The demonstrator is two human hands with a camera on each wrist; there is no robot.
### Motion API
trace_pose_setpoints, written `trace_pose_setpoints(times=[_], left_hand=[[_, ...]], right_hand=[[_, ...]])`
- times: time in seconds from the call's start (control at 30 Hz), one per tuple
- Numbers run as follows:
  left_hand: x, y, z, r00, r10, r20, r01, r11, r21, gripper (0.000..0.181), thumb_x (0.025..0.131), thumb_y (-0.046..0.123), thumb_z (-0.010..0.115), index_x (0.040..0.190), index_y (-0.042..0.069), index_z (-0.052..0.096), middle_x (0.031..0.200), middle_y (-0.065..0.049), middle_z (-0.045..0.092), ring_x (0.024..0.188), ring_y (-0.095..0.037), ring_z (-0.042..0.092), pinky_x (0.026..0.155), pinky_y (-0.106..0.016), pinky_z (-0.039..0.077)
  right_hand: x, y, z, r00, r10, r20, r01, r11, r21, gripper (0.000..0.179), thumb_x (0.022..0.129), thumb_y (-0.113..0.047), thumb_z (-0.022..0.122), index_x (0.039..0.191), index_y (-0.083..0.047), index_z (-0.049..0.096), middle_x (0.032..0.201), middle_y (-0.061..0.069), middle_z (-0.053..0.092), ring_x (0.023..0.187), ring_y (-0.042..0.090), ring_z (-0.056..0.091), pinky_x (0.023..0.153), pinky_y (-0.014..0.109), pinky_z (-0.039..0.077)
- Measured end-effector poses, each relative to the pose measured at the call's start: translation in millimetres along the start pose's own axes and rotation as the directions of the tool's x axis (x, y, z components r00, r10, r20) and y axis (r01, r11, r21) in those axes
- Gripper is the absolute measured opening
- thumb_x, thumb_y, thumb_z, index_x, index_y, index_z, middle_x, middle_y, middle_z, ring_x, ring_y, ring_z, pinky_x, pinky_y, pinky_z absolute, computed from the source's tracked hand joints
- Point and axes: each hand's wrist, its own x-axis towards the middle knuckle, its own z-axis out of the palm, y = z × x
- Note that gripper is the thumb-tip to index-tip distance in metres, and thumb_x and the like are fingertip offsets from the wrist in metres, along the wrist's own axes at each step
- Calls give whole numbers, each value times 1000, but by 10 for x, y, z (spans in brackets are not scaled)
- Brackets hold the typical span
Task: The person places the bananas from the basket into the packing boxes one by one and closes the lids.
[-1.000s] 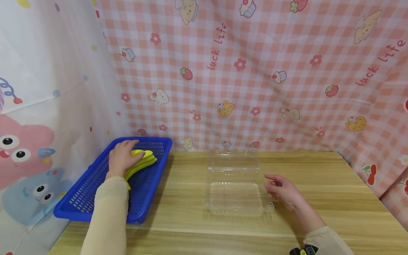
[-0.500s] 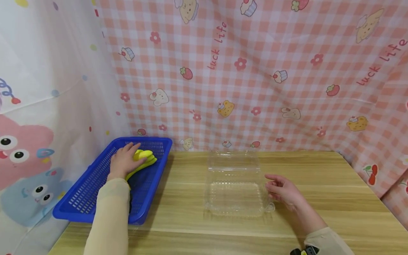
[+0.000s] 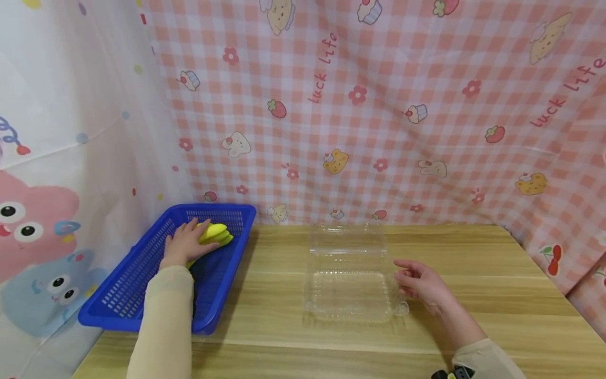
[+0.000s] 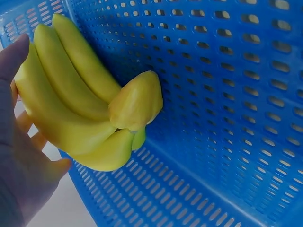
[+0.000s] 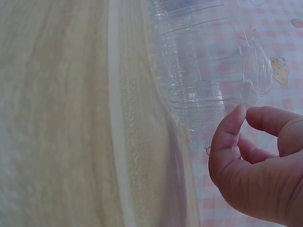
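In the head view, my left hand (image 3: 184, 245) reaches into a blue plastic basket (image 3: 232, 273) and holds a bunch of yellow bananas (image 3: 215, 233). The left wrist view shows the bunch of bananas (image 4: 71, 94) against my left hand (image 4: 23, 165), with digits on two sides of it and some partly hidden behind the fruit. On the wooden table lies a clear plastic clamshell box (image 3: 350, 295), its lid folded back. My right hand (image 3: 421, 284) is at the box's right edge. In the right wrist view, its thumb and forefinger pinch the box's rim (image 5: 248, 90).
The basket stands at the table's left side, by a white printed curtain (image 3: 109, 173). Behind the wooden table (image 3: 284, 337) hangs a pink checked cloth (image 3: 293, 142). A dark device (image 3: 456, 372) sits by my right sleeve.
My left hand has shifted slightly right and down over the bananas, covering more of their near part. The right hand and the clear box have stayed in place.
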Motion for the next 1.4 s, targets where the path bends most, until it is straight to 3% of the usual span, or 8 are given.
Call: trace_pose_setpoints(times=[0.17,0.4,0.87,1.4], left_hand=[[1,-28,11,999,-29,17,29,998,-48,86,93,56,58,156,8,25,157,-32,13,139,-60,6,101,-82,6],[-2,-23,15,999,-38,-9,37,998,-45,78,93,51,60,154,10,33,152,-33,22,132,-62,19,96,-82,19],[-59,-22,-49,1000,-24,-3,24,999,-29,62,93,30,65,149,13,44,143,-31,39,123,-54,36,92,-73,36],[-65,-14,-66,1000,-5,-22,4,1000,-31,59,89,32,70,141,11,55,131,-29,48,116,-49,42,88,-69,41]], right_hand=[[-5,2,2,1000,1,-1,-1,1000,6,57,97,1,57,145,17,29,93,1,55,77,7,55,65,20,53],[4,8,1,1000,-3,-6,3,1000,17,57,97,2,57,144,17,28,92,1,55,76,6,54,65,19,53],[0,11,-2,1000,-11,4,11,1000,20,57,98,1,56,144,17,28,93,2,54,75,7,54,64,20,53],[-7,18,-6,1000,-11,5,11,1000,28,56,98,2,56,145,17,29,94,2,55,75,7,55,65,20,53]])
